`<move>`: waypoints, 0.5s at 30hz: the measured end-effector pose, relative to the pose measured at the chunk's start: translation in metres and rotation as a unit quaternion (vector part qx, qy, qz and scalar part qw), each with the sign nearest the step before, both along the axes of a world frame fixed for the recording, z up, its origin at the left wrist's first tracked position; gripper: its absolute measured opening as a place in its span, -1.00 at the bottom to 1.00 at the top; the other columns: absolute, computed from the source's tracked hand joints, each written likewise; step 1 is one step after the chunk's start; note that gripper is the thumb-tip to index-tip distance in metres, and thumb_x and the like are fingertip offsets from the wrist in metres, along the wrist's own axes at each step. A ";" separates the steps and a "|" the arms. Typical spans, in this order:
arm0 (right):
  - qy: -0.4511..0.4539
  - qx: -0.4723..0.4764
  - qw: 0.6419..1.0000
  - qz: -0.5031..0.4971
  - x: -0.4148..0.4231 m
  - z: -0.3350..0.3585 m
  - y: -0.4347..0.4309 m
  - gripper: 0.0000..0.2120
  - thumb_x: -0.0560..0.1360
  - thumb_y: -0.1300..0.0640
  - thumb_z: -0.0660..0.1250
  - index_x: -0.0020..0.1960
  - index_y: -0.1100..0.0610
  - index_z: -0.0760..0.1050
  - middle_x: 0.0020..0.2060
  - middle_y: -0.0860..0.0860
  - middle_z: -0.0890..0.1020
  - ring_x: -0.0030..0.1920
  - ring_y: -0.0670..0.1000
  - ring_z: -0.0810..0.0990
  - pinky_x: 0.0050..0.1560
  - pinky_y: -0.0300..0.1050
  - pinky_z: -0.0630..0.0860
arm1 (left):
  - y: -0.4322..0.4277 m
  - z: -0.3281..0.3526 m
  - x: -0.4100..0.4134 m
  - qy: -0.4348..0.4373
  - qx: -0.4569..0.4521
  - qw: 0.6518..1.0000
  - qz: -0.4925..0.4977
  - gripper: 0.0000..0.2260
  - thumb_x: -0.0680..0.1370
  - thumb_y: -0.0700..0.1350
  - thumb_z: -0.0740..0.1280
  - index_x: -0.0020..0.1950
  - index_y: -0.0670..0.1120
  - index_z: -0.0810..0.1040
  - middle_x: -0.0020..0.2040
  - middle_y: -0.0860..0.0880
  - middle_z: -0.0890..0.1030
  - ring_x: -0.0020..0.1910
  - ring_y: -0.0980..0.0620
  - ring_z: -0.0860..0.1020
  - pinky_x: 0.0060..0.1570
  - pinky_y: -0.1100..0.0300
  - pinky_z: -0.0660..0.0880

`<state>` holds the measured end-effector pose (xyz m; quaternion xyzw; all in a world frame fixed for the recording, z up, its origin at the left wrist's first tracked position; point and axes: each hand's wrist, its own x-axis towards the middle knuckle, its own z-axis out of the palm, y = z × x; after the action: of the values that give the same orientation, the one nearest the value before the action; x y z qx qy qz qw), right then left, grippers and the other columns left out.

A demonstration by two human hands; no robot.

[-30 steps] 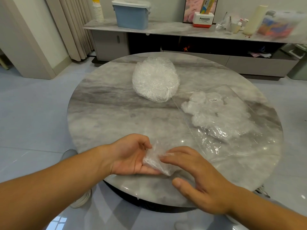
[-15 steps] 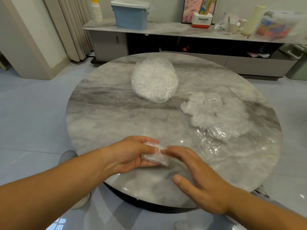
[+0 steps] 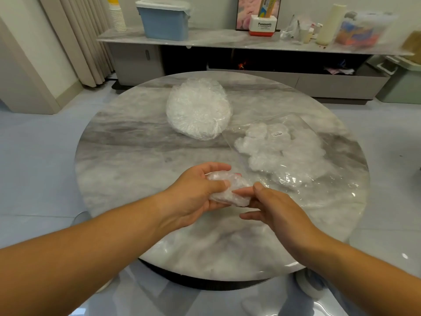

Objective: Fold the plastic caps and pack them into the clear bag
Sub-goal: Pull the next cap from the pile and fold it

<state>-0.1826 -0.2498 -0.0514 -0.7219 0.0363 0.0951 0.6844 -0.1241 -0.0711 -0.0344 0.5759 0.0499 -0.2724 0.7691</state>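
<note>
A crumpled clear plastic cap (image 3: 227, 190) is bunched in my left hand (image 3: 196, 192), whose fingers and thumb curl round it above the near part of the round marble table (image 3: 136, 160). My right hand (image 3: 271, 206) touches the cap's right end with a thumb and a fingertip; whether they pinch it I cannot tell. A stack of flat plastic caps (image 3: 198, 108) lies at the table's far middle. The clear bag (image 3: 293, 156) lies flat on the right side, holding several folded caps (image 3: 273, 149) and a small white label.
Behind the table runs a long low cabinet (image 3: 227, 42) carrying a blue lidded box (image 3: 165, 19), paper cups, a white and red box and other clutter. Curtains hang at the back left. Pale floor surrounds the table.
My left hand has closed round the cap and lifted it slightly away from me. The cap went from loosely spread to a tight bundle, and my right hand followed it inward.
</note>
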 end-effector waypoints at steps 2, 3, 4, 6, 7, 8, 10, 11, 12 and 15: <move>-0.024 -0.015 1.000 -0.007 -0.002 0.008 -0.010 -0.53 0.54 -0.26 0.20 0.09 0.04 0.72 0.08 0.00 0.73 0.16 0.01 0.67 0.20 0.08 0.59 | -0.014 0.005 0.001 0.002 -0.010 1.000 -0.023 -0.67 0.57 -0.41 0.31 0.28 -0.14 0.53 0.21 -0.17 0.65 0.10 -0.19 0.68 -0.08 0.00 0.66; -0.041 -0.024 0.999 -0.018 -0.003 0.012 -0.017 -0.54 0.59 -0.23 0.19 0.07 0.06 0.72 0.05 0.01 0.74 0.12 0.03 0.69 0.17 0.05 0.60 | -0.022 0.008 0.000 0.006 -0.014 0.999 -0.030 -0.67 0.56 -0.39 0.33 0.29 -0.13 0.53 0.22 -0.17 0.64 0.09 -0.18 0.68 -0.09 0.00 0.66; -0.059 -0.030 0.997 -0.036 -0.003 0.017 -0.024 -0.54 0.63 -0.21 0.19 0.04 0.10 0.72 0.01 0.03 0.75 0.08 0.04 0.70 0.13 0.02 0.62 | -0.028 0.009 0.000 0.008 -0.016 0.999 -0.038 -0.67 0.56 -0.34 0.37 0.30 -0.12 0.53 0.22 -0.16 0.64 0.09 -0.16 0.68 -0.08 -0.01 0.65; -0.087 -0.023 0.991 -0.096 0.000 0.027 -0.043 -0.53 0.57 -0.19 0.18 -0.05 0.12 0.72 -0.05 0.06 0.75 0.02 0.08 0.72 0.05 -0.01 0.66 | -0.040 0.009 -0.001 -0.010 0.011 0.997 -0.072 -0.68 0.56 -0.10 0.42 0.31 -0.09 0.53 0.22 -0.10 0.65 0.14 -0.05 0.66 0.05 -0.06 0.64; -0.099 -0.012 0.987 -0.128 0.002 0.031 -0.055 -0.52 0.52 -0.22 0.17 -0.12 0.08 0.73 -0.08 0.07 0.75 -0.01 0.09 0.72 0.02 -0.02 0.67 | -0.046 0.009 -0.002 -0.039 0.051 0.993 -0.096 -0.66 0.58 0.04 0.38 0.31 -0.06 0.54 0.22 -0.05 0.64 0.18 0.04 0.64 0.15 -0.05 0.61; -0.108 -0.006 0.982 -0.155 0.005 0.033 -0.069 -0.50 0.48 -0.27 0.17 -0.19 0.05 0.74 -0.10 0.07 0.75 -0.03 0.09 0.73 0.01 -0.03 0.66 | -0.051 0.008 -0.004 -0.082 0.106 0.984 -0.120 -0.64 0.60 0.13 0.31 0.30 -0.04 0.55 0.23 0.02 0.63 0.20 0.15 0.60 0.23 0.03 0.56; -0.107 -0.021 0.977 -0.183 0.009 0.031 -0.097 -0.45 0.47 -0.38 0.17 -0.24 -0.01 0.74 -0.13 0.06 0.75 -0.06 0.06 0.73 0.04 -0.01 0.64 | -0.059 0.003 -0.008 -0.208 0.234 0.933 -0.180 -0.64 0.66 0.16 0.16 0.29 -0.01 0.57 0.28 0.17 0.51 0.21 0.40 0.44 0.31 0.37 0.31; -0.090 -0.039 0.978 -0.183 0.010 0.027 -0.110 -0.40 0.52 -0.42 0.15 -0.25 -0.01 0.74 -0.15 0.07 0.75 -0.08 0.05 0.72 0.06 0.01 0.62 | -0.063 -0.002 -0.010 -0.278 0.294 0.888 -0.219 -0.62 0.68 0.16 0.11 0.28 0.00 0.57 0.35 0.18 0.41 0.31 0.42 0.33 0.32 0.48 0.15; -0.065 -0.060 0.981 -0.175 0.010 0.023 -0.122 -0.36 0.54 -0.43 0.12 -0.25 0.01 0.74 -0.16 0.09 0.75 -0.11 0.04 0.72 0.07 0.01 0.59 | -0.068 -0.008 -0.012 -0.333 0.337 0.842 -0.259 -0.60 0.67 0.19 0.07 0.28 0.04 0.57 0.48 0.17 0.27 0.47 0.36 0.15 0.37 0.45 0.01; -0.003 -0.118 0.985 -0.127 0.008 0.010 -0.143 -0.28 0.54 -0.44 0.05 -0.29 0.07 0.73 -0.21 0.11 0.74 -0.13 0.08 0.68 0.05 -0.02 0.54 | -0.078 -0.022 -0.015 -0.403 0.409 0.739 -0.352 -0.52 0.65 0.28 -0.02 0.38 0.14 0.51 0.63 0.12 -0.24 0.54 0.23 -0.37 0.54 0.16 -0.23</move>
<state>-0.1748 -0.3931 -0.0418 -0.7875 0.1364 -0.0001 0.6010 -0.1389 -0.1491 -0.0562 0.8677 -0.3647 -0.2194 0.2568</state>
